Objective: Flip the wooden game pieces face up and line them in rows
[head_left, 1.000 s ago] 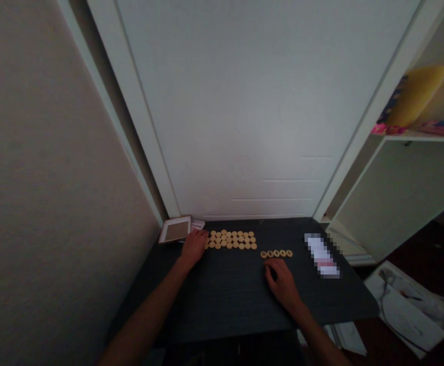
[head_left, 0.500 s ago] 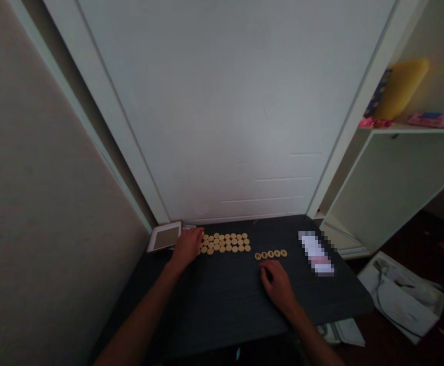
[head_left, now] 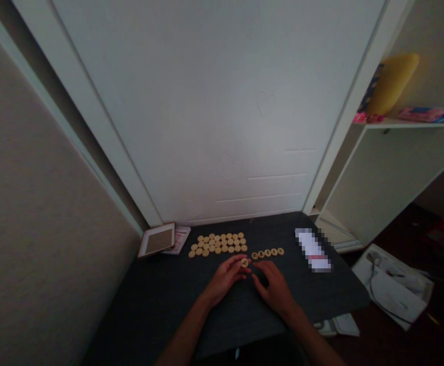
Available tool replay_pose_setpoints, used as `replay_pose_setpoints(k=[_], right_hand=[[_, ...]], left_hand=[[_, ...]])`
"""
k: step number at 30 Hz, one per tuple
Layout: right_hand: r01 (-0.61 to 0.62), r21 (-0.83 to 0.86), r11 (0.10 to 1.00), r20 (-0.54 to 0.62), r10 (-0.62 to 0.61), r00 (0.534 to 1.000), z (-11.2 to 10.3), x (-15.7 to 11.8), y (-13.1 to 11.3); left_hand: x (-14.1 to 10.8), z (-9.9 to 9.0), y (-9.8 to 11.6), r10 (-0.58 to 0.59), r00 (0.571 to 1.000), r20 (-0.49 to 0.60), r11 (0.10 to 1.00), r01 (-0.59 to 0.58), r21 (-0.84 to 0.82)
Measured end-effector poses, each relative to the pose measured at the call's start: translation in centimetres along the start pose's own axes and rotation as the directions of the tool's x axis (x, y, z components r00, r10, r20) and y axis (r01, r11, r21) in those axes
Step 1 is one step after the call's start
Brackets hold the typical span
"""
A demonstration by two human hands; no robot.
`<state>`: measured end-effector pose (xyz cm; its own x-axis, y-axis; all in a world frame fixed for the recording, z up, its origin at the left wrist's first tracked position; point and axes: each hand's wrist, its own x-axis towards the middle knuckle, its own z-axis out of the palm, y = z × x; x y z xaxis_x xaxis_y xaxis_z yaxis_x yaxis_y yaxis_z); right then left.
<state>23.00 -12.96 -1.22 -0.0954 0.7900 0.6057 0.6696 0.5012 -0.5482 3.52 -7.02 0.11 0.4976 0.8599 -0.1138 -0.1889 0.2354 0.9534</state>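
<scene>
Wooden disc [head_left: 244, 263] I log pinched in left hand [head_left: 225, 278], marked side showing, seemingly for legibility; right hand [head_left: 275, 291] nearby, fingers parted.

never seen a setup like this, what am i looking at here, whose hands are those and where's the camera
There's no machine here: these are a person's own bare hands. Every picture comes from one camera worn on their head, looking forward and down.

In the current picture, the left hand holds a round disc with a dark mark. The right hand is beside it, fingers apart, just below a row of five marked discs.

On the dark table there's also a block of plain-faced discs, a white-rimmed flat thing at the far left, and a blurred-out white item toward the right.
</scene>
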Motion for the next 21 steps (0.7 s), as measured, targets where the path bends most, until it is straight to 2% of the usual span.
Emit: replay_pose_setpoints(k=[3,6,12,16,21], right_hand=[[-0.015,0.008,1.000,0.006,0.015,1.000,0.1,0.1,0.0],[-0.021,0.006,1.000,0.010,0.021,1.000,0.0,0.2,-0.1],[-0.026,0.003,1.000,0.015,0.025,1.000,0.2,0.2,0.0],[-0.017,0.014,1.000,0.020,0.017,1.000,0.3,0.0,0.1],[-0.038,0.032,0.999,0.063,0.036,0.997,0.2,0.0,0.2]], left_hand=[[0.3,0.1,-0.5,-0.011,1.000,0.021,0.998,0.012,-0.063],[0.4,0.1,-0.7,-0.017,1.000,0.021,0.999,0.018,-0.044],[0.1,0.4,-0.4,0.003,0.999,0.033,0.993,-0.007,0.116],[0.1,0.7,-0.3,0.063,0.997,0.050,0.972,-0.073,0.223],[0.0,1.3,-0.4,0.112,0.994,0.016,0.940,-0.111,0.323]])
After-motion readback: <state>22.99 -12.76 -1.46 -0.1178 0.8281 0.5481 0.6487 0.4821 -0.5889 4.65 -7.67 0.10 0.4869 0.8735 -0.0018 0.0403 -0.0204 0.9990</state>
